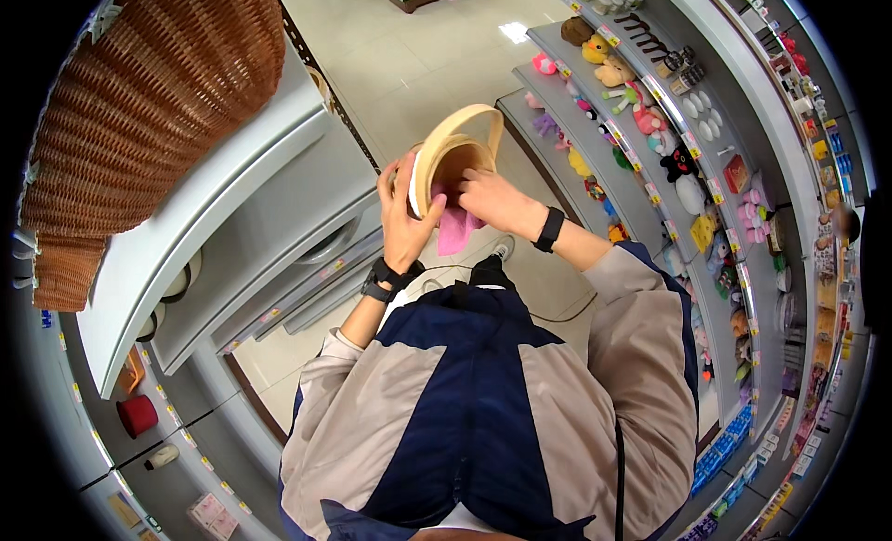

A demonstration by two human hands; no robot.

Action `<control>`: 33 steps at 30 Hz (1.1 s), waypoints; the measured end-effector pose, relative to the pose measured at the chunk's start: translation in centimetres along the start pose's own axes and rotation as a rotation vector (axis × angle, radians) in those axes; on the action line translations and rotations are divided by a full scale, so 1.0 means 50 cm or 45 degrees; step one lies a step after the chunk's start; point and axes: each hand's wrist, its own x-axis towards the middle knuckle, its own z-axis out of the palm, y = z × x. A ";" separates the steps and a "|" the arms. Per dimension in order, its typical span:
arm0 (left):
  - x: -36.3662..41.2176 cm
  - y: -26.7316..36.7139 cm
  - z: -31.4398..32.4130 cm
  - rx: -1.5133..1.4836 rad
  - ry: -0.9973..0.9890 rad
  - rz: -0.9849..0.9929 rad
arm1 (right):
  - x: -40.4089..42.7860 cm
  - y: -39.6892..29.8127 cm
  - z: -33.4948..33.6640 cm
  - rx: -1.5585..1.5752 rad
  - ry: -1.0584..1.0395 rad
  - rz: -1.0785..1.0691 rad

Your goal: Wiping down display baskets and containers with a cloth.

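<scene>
A small pale basket [441, 140] with a hooped handle is tilted in front of my chest, its mouth turned towards me. My left hand [406, 224] grips it at the left side, thumb near the rim and fingers behind. The fingers of my right hand [491, 201] reach into the basket's mouth and hold a pink cloth [457, 233]. Part of the cloth hangs out below the rim, and the rest is hidden inside the basket and by my fingers.
Large brown wicker baskets [167, 95] stand on a white shelf [230, 171] at my left. On my right, tiered grey shelves [644, 213] carry plush toys [679, 163] and small goods. A red container [136, 415] sits lower left. A thin cable [568, 316] crosses near the tiled floor [376, 74].
</scene>
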 end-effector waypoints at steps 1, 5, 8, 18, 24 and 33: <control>0.002 0.003 0.001 0.000 -0.003 0.001 | 0.002 0.001 0.004 -0.036 -0.030 0.055; 0.006 0.016 0.002 0.020 0.045 0.098 | -0.011 -0.019 0.008 0.414 0.081 -0.182; -0.005 0.015 0.008 0.027 -0.028 0.085 | -0.022 -0.026 -0.007 0.905 -0.326 -0.025; -0.037 0.007 0.026 -0.041 -0.280 -0.038 | -0.027 -0.020 0.129 1.354 -0.643 -0.056; -0.054 -0.004 0.034 0.023 -0.317 -0.010 | -0.028 -0.049 0.196 1.775 -0.127 0.294; -0.051 -0.019 0.012 0.204 -0.206 0.217 | -0.021 -0.073 0.210 2.835 -0.216 0.425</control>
